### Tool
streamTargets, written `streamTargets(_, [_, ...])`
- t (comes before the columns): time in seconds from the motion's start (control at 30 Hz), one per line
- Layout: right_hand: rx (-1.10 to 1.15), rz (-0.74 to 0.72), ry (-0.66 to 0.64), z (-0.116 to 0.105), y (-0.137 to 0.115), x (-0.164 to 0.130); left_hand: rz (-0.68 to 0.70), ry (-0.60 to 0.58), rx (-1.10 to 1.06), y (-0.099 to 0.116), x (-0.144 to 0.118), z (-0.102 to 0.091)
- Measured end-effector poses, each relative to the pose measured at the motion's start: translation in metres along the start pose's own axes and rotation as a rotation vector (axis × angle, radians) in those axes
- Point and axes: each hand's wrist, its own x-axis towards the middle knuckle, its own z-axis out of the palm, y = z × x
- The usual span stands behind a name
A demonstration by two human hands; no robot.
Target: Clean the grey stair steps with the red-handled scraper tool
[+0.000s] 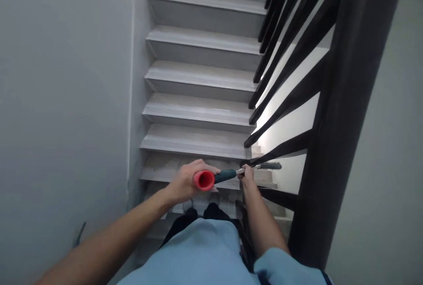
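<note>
Brush [227, 175] runs sideways between both hands, above ridged pale stairs [198, 72]; left hand [189, 182] curled round its hollow red end, right hand [246, 175] closed on the thin metal shaft; green grip between, fuzzy grey tip past the right; left fingers partly hidden; shoes [187, 205] dim, mostly covered.

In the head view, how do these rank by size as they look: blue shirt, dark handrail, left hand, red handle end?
Largest to smallest:
1. dark handrail
2. blue shirt
3. left hand
4. red handle end
This ranks apparent size only; nearness to the camera may enlarge some.
</note>
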Motion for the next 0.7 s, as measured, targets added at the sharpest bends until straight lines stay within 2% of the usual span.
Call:
streamTargets(0.07, [-0.002,0.082,0.012,-0.005,-0.005,0.006,-0.035,0.022,0.066,0.0,0.013,0.016])
streamTargets(0.13, [0.008,0.117,0.036,-0.01,-0.008,0.004,-0.08,0.017,0.119,0.004,0.021,0.021])
streamTargets(0.23, [0.056,0.076,0.079,-0.013,-0.01,-0.006,-0.037,-0.039,0.101,0.018,0.023,0.009])
streamTargets(0.33, [0.118,0.017,0.085,-0.008,-0.012,-0.012,0.061,-0.005,0.061,0.031,0.02,-0.007])
streamTargets(0.43, [0.167,0.01,0.07,-0.003,-0.015,-0.007,0.082,0.036,0.102,0.029,0.019,-0.002])
streamTargets(0.53, [0.168,0.043,0.091,-0.005,-0.012,0.0,0.034,-0.025,0.151,0.02,0.023,0.018])
streamTargets(0.6, [0.146,0.068,0.114,-0.009,-0.007,-0.001,-0.036,-0.012,0.155,0.016,0.027,0.026])
streamTargets(0.7, [0.136,0.061,0.116,-0.012,0.001,-0.013,-0.176,0.074,0.115,0.021,0.029,0.015])
